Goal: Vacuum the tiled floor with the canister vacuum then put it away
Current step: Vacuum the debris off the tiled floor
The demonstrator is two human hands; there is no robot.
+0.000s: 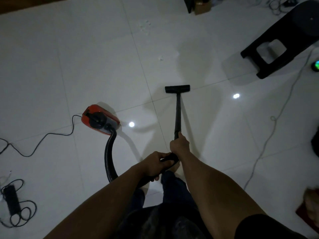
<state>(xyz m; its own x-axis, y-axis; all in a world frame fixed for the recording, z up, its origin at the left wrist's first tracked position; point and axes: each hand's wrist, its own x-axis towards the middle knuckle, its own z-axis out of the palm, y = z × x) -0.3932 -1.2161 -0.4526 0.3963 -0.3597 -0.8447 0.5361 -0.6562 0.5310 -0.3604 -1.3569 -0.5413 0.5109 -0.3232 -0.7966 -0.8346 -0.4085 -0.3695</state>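
The white tiled floor [96,54] is occupied by a red canister [100,120], nozzle [177,89], stool [283,44], power strip [12,199] and cables [269,135].

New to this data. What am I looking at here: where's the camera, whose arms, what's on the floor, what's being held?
There is no robot here. A person wears one wide-angle camera on the head, looking forward and down, so the two bare arms reaching in from the bottom edge are the wearer's own.

The right hand grips the black wand further along; the left hand holds the curved handle end nearer the body. The wand ends in a flat floor nozzle resting on the white tiled floor.

A black hose loops from the handle to the red canister vacuum on the left, whose power cord trails off to the left edge.

Also on the floor: a black stool upper right, a power strip with coiled cable lower left, a pale cable on the right, and a few small specks ahead of the nozzle.
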